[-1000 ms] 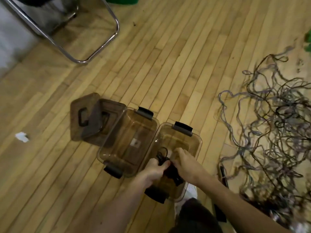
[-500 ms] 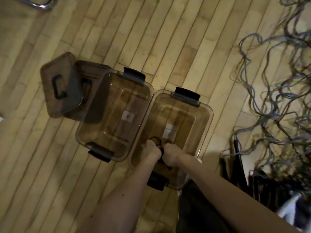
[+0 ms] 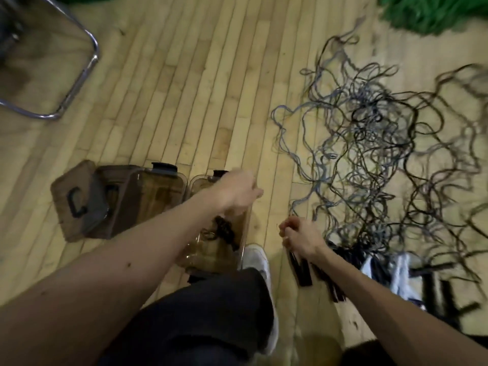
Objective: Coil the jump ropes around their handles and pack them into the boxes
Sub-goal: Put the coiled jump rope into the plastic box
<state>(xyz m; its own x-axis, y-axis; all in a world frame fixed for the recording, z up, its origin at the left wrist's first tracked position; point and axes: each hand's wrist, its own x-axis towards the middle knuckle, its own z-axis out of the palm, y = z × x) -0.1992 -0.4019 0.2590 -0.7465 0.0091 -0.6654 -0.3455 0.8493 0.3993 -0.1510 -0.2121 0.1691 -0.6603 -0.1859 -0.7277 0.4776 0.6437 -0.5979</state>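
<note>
Amber clear-plastic storage, two items: left-hand box (image 3: 158,196) and right-hand box (image 3: 201,181), set open and touching on the wooden floor (image 3: 184,101), with lids (image 3: 76,202) stacked just beside them.

One coiled jump rope (image 3: 224,231) is lodged in the right-hand box. Loose ropes (image 3: 369,167), grey and black, are spread in a tangle on the floor to the right, their black handles (image 3: 302,270) gathered at the near edge.

Handling is judged light. The cord is thin and limp and likely to snag on neighbouring loops; the rigid handles are the recommended hold.

The left grip (image 3: 237,191) is blurred above the right-hand box, fingers loosely extended, nothing seen in it. The right grip (image 3: 301,239) is curled directly over the handles; whether one is held cannot be told.

No brand, label or legible writing is recorded.
</note>
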